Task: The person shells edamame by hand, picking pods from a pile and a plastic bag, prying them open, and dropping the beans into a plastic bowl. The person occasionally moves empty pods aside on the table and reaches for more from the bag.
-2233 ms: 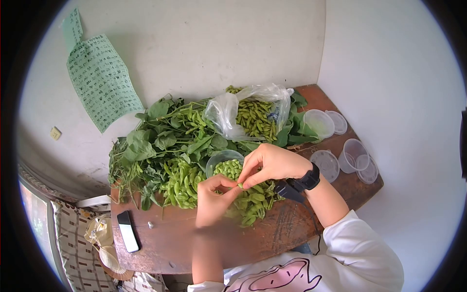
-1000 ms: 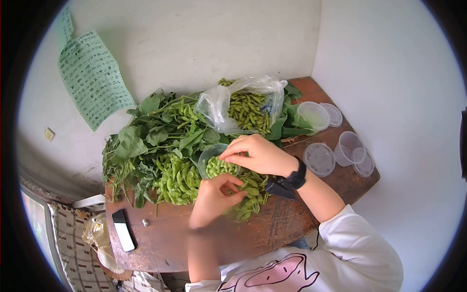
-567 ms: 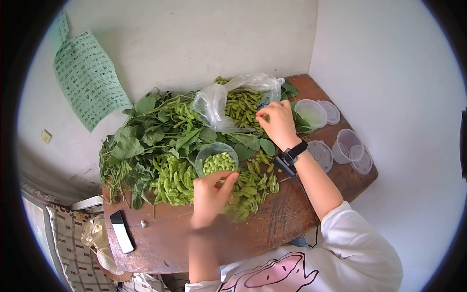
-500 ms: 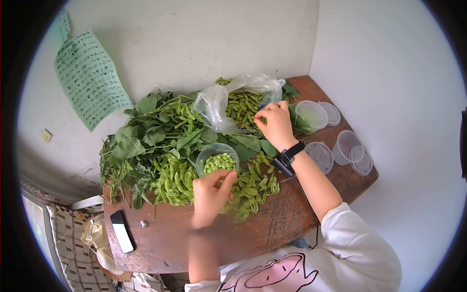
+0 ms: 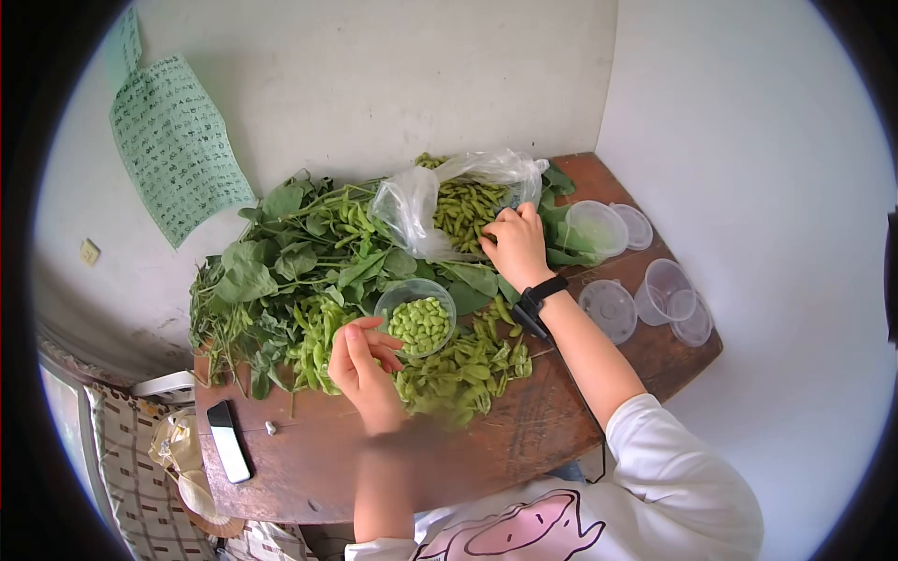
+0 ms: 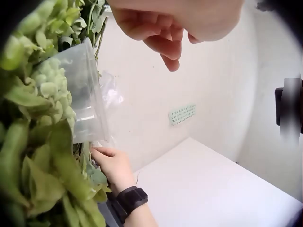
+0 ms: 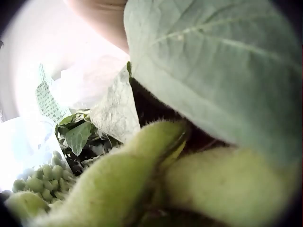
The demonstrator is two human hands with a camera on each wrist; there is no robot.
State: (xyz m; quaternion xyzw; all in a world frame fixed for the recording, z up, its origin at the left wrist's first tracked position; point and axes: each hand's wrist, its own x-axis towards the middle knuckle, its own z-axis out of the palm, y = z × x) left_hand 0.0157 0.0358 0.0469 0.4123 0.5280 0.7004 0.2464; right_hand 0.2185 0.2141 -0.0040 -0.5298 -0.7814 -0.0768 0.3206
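My left hand (image 5: 365, 369) is just left of a clear plastic tub (image 5: 382, 301) of shelled green soybeans (image 5: 419, 324). Its fingers are loosely bent, with nothing seen in them; the left wrist view also shows this hand (image 6: 175, 23) loose above the tub (image 6: 87, 94). At the front of an opened clear plastic bag (image 5: 404, 208), my right hand (image 5: 517, 248) reaches among darker soybean pods (image 5: 465, 213). Its fingertips are partly hidden there, so I cannot tell if they grip a pod. A big leaf (image 7: 208, 71) covers most of this hand in the right wrist view.
Leafy soybean stalks (image 5: 281, 262) spread over the back left. Loose pods (image 5: 321, 332) and a green heap (image 5: 463, 374) lie around the tub. Clear containers (image 5: 666, 288) and lids (image 5: 610, 310) stand right. A phone (image 5: 227, 441) lies near the table's (image 5: 318, 467) left edge.
Both hands were together at a pod; my right hand then passed over the tub and moved away to the bag. My left hand has shifted left, turned, and its pinched fingers have loosened.
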